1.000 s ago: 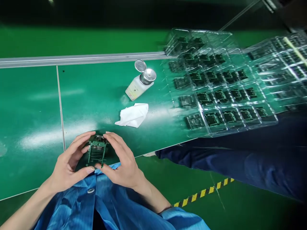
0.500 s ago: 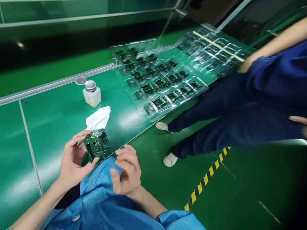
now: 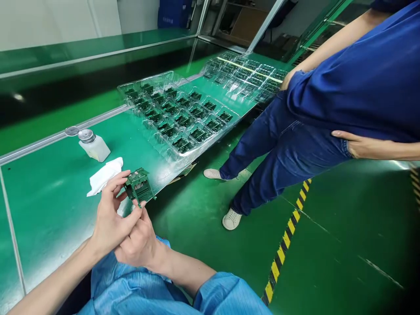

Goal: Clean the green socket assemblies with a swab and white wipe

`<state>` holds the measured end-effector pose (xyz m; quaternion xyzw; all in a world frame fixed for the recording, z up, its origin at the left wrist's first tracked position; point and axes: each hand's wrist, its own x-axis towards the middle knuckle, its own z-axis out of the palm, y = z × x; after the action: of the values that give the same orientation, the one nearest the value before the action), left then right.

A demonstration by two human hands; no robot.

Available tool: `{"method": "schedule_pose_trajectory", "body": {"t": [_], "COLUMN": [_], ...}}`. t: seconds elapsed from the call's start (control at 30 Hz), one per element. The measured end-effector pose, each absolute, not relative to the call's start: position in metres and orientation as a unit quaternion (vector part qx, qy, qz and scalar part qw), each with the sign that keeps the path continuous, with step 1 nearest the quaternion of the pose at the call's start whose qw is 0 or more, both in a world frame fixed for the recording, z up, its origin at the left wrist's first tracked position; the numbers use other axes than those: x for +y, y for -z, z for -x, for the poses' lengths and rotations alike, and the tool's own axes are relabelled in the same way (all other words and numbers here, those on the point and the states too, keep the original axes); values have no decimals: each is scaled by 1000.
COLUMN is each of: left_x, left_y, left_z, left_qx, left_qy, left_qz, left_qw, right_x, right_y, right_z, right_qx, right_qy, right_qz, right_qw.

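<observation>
A small box-shaped assembly of green circuit boards (image 3: 141,186) is held up at the table's front edge. My left hand (image 3: 114,214) grips it from the left, fingers at its top corner and thumb at its lower edge. Just below, my right hand (image 3: 141,243) is closed against the lower edge of the same assembly, its fingers curled and partly hidden behind the left thumb. A crumpled white cloth (image 3: 105,176) lies on the table just beyond the left hand. Behind that stands a white dispenser bottle (image 3: 95,148) with its round metal lid (image 3: 72,131) flipped up.
Clear plastic trays (image 3: 151,131) with several similar green board assemblies sit on the green table (image 3: 49,192). More trays (image 3: 243,74) lie farther along, under a pale yellow strip. A person in blue (image 3: 288,144) stands at right. Yellow-black tape (image 3: 288,234) marks the floor.
My right hand has come in from the right, closed, and now meets the assembly and the left hand. The assembly is turned a little. The camera view has shifted to the right.
</observation>
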<state>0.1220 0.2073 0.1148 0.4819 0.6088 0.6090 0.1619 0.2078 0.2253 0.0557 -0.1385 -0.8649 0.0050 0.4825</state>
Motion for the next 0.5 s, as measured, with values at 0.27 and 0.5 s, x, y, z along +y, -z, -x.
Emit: {"method": "schedule_pose_trajectory", "body": {"t": [0.27, 0.5], "left_x": [230, 236], "left_y": [-112, -109], "left_z": [-130, -126], "left_qx": [689, 717], "left_qy": [-553, -516], "left_qz": [-446, -443], "left_qw": [143, 152], "right_x": [249, 263], "right_y": [-52, -49], "right_z": [-215, -213], "right_qx": [-880, -914], "right_qy": [10, 20], "right_qz": [121, 86], "right_qw": [460, 395]}}
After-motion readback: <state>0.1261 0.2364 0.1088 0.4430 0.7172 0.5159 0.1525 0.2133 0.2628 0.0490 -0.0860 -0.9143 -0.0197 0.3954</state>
